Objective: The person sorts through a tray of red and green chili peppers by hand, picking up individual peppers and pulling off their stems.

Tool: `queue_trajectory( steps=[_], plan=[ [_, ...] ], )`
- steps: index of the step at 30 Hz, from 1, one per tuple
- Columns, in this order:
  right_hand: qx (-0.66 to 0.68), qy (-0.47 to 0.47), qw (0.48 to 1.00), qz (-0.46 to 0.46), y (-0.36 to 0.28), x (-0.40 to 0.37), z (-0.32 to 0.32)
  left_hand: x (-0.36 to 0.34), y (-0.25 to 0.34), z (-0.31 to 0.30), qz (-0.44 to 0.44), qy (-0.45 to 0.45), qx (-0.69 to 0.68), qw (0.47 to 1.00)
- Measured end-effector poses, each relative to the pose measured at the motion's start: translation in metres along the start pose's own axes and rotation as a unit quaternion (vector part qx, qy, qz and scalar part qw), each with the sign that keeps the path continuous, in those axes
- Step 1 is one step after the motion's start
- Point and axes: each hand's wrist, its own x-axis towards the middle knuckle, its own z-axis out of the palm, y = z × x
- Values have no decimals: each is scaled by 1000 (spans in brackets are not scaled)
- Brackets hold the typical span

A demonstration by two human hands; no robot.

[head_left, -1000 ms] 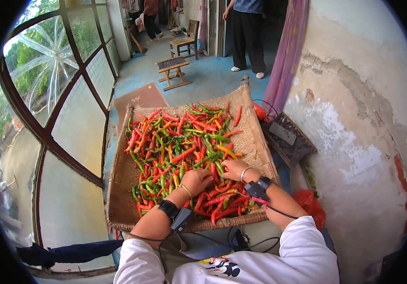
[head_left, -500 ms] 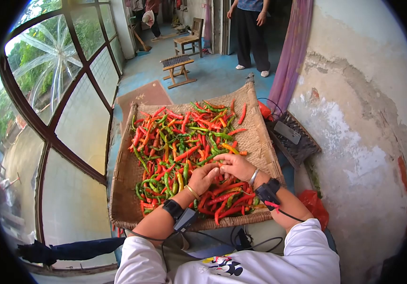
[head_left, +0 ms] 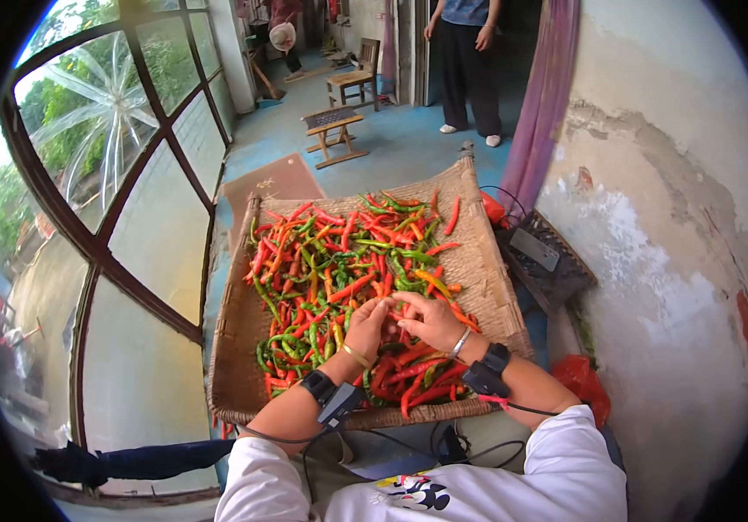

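A heap of red, green and orange chili peppers (head_left: 352, 287) lies in a woven basket tray (head_left: 470, 228) in front of me. My left hand (head_left: 367, 329) and my right hand (head_left: 433, 322) meet over the near part of the heap. Both are closed in a pinch, fingertips almost touching. A bit of red chili pepper shows between them, mostly hidden by the fingers. Long red peppers (head_left: 417, 374) lie close below my right hand, near the tray's front edge.
A dark basket (head_left: 552, 270) with a grey box stands right of the tray, beside the wall. Further off are a folding stool (head_left: 335, 130), a wooden chair (head_left: 358, 78), a standing person (head_left: 470, 70) and another person bending (head_left: 284, 35). Windows line the left side.
My hands have drawn closer together, and the right fingers have bent inward over the left fingertips. The whole view has shifted slightly, and the far person has bent a little differently.
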Motion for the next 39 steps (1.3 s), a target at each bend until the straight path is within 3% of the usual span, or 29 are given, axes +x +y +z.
queue_trajectory(
  steps=[1,3,7,10,13,16,18,20,22,24,26,27,28,32,34,36,37,38,39],
  plan=[
    [46,28,998,16,9,3,4,0,2,0,37,-6,11,999],
    [139,49,987,62,19,3,8,-3,7,-5,7,3,17,1000],
    [192,33,975,106,21,3,2,-4,13,-4,-29,-56,73,995],
    [259,44,954,142,28,4,0,-12,17,5,-8,-67,110,992],
    [331,-59,926,169,26,4,-3,-7,7,1,-2,-110,122,986],
    [322,-139,921,168,19,5,-9,-11,14,1,-20,-140,129,982],
    [306,-136,925,180,17,5,-12,-11,13,-2,-35,-145,80,986],
    [190,-138,957,169,29,6,-16,-8,7,-2,-34,-141,75,987],
    [173,-144,956,189,22,8,-24,-7,6,8,1,-100,32,994],
    [140,-113,957,228,23,11,-37,-7,8,0,-18,-118,13,993],
    [187,-65,959,202,59,19,-49,4,-1,-11,-6,-21,51,998],
    [306,76,929,192,64,25,-55,3,0,-9,12,21,82,996],
    [414,214,867,177,69,28,-58,4,0,-9,12,22,81,996],
    [463,277,818,200,61,27,-62,10,-6,-14,7,29,111,993],
    [216,183,931,229,65,22,-58,8,-8,-12,3,12,126,992],
    [-86,13,978,188,72,19,-51,4,-9,-9,105,-37,306,945],
    [-255,-67,955,134,64,16,-45,6,-11,-13,182,-46,433,882],
    [-343,-138,917,148,55,13,-37,8,-13,-16,184,-47,434,880],
    [-376,-151,900,159,52,10,-27,4,-7,-12,205,-75,540,813]
  ],
)
